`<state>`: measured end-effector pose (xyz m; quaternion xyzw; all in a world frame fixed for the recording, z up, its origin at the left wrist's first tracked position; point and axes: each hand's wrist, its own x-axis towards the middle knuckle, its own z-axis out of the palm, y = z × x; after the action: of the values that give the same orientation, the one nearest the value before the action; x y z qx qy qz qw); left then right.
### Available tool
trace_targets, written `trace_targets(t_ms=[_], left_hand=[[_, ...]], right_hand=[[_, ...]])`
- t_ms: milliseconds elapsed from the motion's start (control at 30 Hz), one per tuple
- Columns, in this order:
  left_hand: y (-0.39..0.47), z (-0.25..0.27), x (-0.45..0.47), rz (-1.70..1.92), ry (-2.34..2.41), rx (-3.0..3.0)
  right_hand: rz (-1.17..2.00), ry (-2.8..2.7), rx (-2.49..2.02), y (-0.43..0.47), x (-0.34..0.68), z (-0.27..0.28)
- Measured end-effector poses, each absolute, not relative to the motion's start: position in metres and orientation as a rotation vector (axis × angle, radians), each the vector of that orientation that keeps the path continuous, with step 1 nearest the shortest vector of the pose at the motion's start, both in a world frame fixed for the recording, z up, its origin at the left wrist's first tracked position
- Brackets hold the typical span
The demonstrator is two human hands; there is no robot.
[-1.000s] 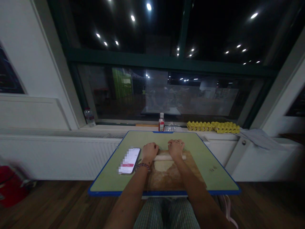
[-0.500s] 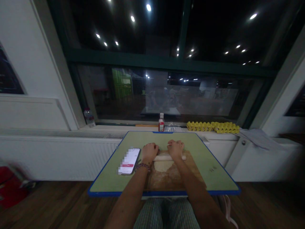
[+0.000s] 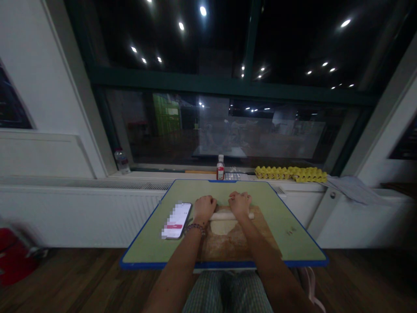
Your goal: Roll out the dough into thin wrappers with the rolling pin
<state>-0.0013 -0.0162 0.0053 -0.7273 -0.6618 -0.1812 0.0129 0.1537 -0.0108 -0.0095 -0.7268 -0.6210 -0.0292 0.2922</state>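
Note:
A pale rolling pin (image 3: 224, 215) lies crosswise over the far part of a flat round of dough (image 3: 223, 227). Its left end is under my left hand (image 3: 204, 208), whose fingers are curled over it; a beaded bracelet circles that wrist. Toward the other end, my right hand (image 3: 240, 203) is closed on the pin, and a short tip sticks out beyond it. Beneath the dough is a floury wooden board (image 3: 228, 248). The fingers' undersides are hidden by the backs of both hands.
The board rests on a green folding table (image 3: 143, 245) with a blue edge. Left of my hand lies a phone (image 3: 177, 221) with its screen lit. On the windowsill stand a small bottle (image 3: 220, 168), a clear bottle (image 3: 122, 161) and yellow egg trays (image 3: 289, 174).
Almost nothing differs. Both hands keep their grip on the rolling pin in nearly the same place, and the dough looks the same.

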Motion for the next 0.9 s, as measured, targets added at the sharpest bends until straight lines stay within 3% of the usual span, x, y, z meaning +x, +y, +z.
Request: trace_targets(t_ms=[900], left_hand=[[-0.0191, 0.0103, -0.0017, -0.535, -2.053, -2.291]], right_hand=[[-0.106, -1.678, -1.942, -0.0119, 0.1525, -0.0070]])
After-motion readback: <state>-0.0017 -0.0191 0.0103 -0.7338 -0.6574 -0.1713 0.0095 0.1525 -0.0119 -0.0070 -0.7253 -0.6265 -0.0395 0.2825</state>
